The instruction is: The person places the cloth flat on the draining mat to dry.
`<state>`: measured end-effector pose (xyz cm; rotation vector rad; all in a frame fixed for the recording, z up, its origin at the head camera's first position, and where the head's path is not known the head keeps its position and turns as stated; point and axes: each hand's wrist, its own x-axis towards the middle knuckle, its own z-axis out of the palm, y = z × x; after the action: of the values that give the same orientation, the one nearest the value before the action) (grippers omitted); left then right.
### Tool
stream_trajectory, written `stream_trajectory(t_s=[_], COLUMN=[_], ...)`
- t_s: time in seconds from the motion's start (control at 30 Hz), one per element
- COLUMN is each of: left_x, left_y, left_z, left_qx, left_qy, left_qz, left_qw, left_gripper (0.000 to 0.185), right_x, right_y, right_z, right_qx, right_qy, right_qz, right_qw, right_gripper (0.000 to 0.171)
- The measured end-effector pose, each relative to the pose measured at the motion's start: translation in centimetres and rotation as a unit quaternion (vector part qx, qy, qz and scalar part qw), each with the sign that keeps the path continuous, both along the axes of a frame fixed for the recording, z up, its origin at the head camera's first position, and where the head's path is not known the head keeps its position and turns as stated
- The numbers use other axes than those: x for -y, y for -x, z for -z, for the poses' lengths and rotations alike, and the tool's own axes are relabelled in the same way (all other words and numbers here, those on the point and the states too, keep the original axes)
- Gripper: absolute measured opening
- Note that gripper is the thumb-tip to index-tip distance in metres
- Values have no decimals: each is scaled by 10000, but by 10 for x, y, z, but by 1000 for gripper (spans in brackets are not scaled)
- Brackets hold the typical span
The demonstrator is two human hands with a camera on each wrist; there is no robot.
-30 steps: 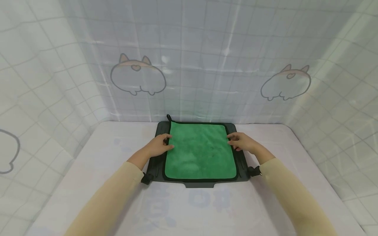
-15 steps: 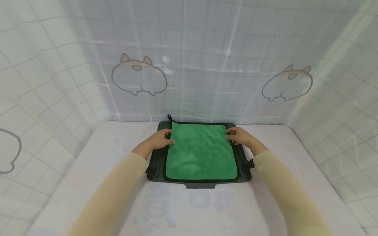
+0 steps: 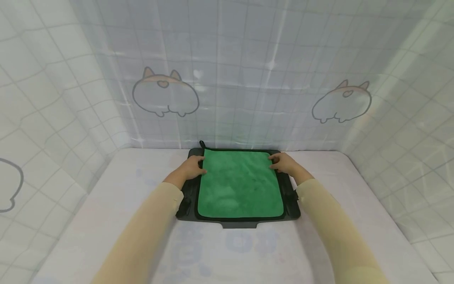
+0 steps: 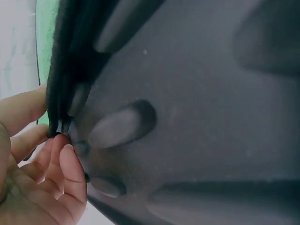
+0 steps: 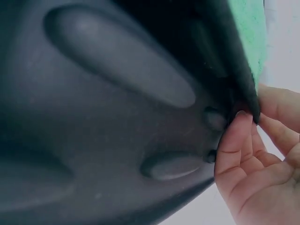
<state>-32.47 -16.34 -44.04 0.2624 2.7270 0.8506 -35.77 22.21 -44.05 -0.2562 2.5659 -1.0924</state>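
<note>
The fingers [image 4: 65, 159] of the left hand [image 3: 190, 167] curl at the far left corner of the green cloth [image 3: 240, 183], thumb above and fingertips against the cloth's black-bound edge, so they look pinched on that corner. The fingers [image 5: 236, 140] of the right hand [image 3: 285, 163] do the same at the far right corner, one fingertip tucked under the dark hem and the thumb on the other side. Both wrist views show the hem right at the fingertips, though how firmly each pinch bites cannot be told.

The cloth lies flat and square on a dark moulded tray [image 3: 291, 205], covering nearly all of it; only the tray's ribbed side margins and a small tab at the near edge show. A short black loop [image 3: 202, 144] sticks out at the cloth's far left corner. The tray sits toward the far edge of the counter [image 3: 106, 205], about midway between its side edges, near the tiled curtain backdrop [image 3: 227, 79].

By its look the cloth is plush microfibre: light, limp and easily creased, likely to sag in the middle when lifted and to cling a little to the tray. The stitched border is the firmest part, so the corners, or the loop, seem the sound places to hold. The tray looks like stiff plastic, probably light enough to shift if the cloth drags.
</note>
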Motion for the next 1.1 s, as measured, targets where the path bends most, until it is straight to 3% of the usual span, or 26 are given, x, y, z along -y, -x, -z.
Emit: stream_trajectory(t_s=[0.2, 0.6, 0.8, 1.1], left_x=[-1, 0, -7, -17], left_y=[-2, 7, 15, 14], left_z=[-2, 2, 2, -1], left_qx=[27, 108, -53, -123], left_qy=[6, -325, 88, 847], left_qz=[-54, 117, 102, -192], left_qw=[10000, 9993, 9999, 9961], left_gripper=[69, 78, 89, 96], right_x=[-1, -1, 2, 0], right_y=[2, 2, 6, 5], right_z=[1, 2, 3, 2], right_qx=[12, 16, 19, 13], right_qy=[-124, -70, -59, -146], right_qz=[-10, -21, -8, -75], right_qw=[9999, 10000, 10000, 9999], right_gripper=[50, 58, 63, 67])
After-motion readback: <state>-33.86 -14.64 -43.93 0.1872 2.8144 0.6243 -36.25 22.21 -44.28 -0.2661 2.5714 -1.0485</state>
